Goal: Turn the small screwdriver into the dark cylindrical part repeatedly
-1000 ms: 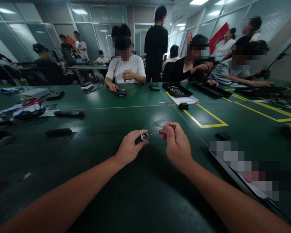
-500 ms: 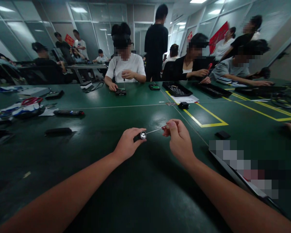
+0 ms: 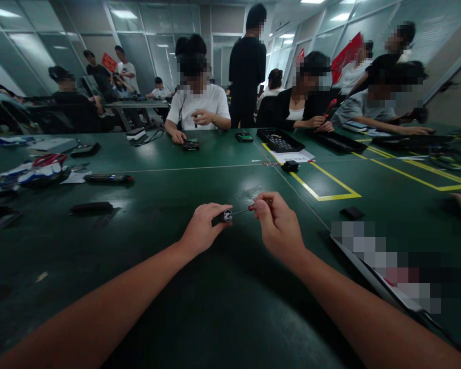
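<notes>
Between the fingers and thumb of my left hand [image 3: 202, 228] is a small black cylinder [image 3: 226, 216] with a pale, round end face turned toward me. My right hand [image 3: 278, 220] is closed around a screwdriver [image 3: 252, 207] with a reddish handle and a thin metal shaft. The shaft points left, and its tip meets the cylinder's end face. Whether the tip sits in a screw is too small to tell. Both hands are above the green table [image 3: 215, 318].
A black block [image 3: 352, 213] and a blurred-out flat item [image 3: 392, 271] lie to the right. Leftward are a dark pen-like tool [image 3: 108, 178], a black case [image 3: 92, 208] and bundled gloves [image 3: 42, 171]. Black trays [image 3: 280, 140] stand across the table, where a person in white [image 3: 197, 105] works.
My right hand has shifted slightly left and turned, bringing the screwdriver closer to the cylinder. The cylinder's end has tilted a little toward the screwdriver; my left hand stays nearly in place.
</notes>
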Tool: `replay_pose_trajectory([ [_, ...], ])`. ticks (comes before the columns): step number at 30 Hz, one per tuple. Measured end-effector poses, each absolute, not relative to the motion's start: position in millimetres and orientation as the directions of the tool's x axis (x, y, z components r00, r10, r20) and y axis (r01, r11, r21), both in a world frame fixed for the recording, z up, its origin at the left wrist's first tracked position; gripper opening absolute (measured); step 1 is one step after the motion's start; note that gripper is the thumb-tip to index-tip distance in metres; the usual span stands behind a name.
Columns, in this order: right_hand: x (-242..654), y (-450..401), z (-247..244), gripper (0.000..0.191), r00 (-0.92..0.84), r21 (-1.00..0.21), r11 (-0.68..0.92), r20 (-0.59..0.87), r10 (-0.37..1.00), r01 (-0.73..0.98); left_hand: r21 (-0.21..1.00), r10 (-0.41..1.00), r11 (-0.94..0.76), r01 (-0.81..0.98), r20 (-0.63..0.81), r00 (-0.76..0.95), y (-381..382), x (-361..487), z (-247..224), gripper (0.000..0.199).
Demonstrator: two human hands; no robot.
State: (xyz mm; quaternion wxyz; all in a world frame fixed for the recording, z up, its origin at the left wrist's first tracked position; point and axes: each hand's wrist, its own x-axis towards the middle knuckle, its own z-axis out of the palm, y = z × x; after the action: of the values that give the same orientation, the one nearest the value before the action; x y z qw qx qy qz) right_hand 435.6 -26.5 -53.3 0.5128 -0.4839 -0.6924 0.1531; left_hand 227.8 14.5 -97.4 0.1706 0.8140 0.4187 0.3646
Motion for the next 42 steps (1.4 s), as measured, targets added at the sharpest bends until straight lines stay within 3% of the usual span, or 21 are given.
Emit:
replay_pose_trajectory([
  [5,434.9,-24.1,-56.0,0.019,-0.019,-0.774,0.476,0.516,0.856,0.417,0.584,0.809,-0.587,0.560,0.436,0.394,13.7,227.6,-96.6,0.039],
  [12,437.0,-25.8,-50.1,0.019,0.030,-0.684,0.471,0.583,0.812,0.557,0.624,0.829,-0.560,0.546,0.416,0.374,10.9,228.4,-91.1,0.039],
  [20,436.1,-27.5,-49.7,0.017,0.008,-0.683,0.519,0.609,0.793,0.514,0.625,0.835,-0.550,0.553,0.411,0.367,11.5,228.9,-92.4,0.040],
  [31,434.9,-29.4,-48.3,0.016,-0.076,-0.632,0.505,0.578,0.813,0.588,0.620,0.822,-0.570,0.540,0.413,0.393,13.2,227.9,-96.6,0.040],
  [42,436.9,-26.0,-48.2,0.016,-0.001,-0.642,0.478,0.597,0.802,0.600,0.644,0.858,-0.514,0.567,0.390,0.334,13.6,227.3,-94.2,0.041],
])
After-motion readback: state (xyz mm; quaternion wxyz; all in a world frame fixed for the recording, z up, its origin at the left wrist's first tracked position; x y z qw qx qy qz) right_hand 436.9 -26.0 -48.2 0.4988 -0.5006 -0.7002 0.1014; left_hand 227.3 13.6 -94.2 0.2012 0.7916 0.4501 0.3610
